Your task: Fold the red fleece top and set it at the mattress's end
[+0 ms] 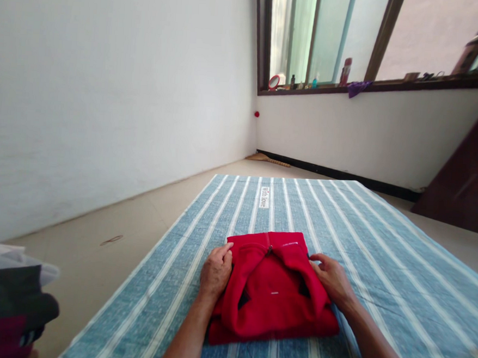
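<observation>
A red zip-up jacket (273,304) lies folded into a neat block on the striped cloth, its collar or hood opening facing me and a zip pull near the top. My left hand (216,273) is closed at the jacket's left edge, with the fingertips partly hidden against the fabric. On the opposite edge, my right hand (332,278) pinches the red fabric between thumb and fingers. Small white lettering shows on the upper right of the jacket.
A blue-and-white striped cloth (192,257) covers the flat surface under the jacket. Stacked dark clothes (5,299) stand at lower left. Bottles and a round mirror (274,82) line the windowsill. A dark wooden piece of furniture (464,178) stands at right.
</observation>
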Tool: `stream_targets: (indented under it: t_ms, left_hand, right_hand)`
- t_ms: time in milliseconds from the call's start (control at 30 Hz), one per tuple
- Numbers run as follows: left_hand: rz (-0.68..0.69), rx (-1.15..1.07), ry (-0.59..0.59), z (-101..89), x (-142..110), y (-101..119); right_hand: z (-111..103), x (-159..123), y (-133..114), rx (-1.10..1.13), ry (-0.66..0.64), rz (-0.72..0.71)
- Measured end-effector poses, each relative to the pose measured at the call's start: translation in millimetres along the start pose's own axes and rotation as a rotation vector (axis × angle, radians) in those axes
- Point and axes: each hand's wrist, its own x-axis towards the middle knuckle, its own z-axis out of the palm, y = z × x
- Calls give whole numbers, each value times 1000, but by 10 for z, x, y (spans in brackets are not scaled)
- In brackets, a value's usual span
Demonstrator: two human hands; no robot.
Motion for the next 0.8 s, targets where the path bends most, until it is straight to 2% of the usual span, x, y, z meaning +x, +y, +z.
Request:
stream_targets:
  t_ms: [800]
  left_hand:
    - [-1, 2, -5, 17, 5, -15]
  right_hand:
    - [17, 16, 19, -16, 18, -1]
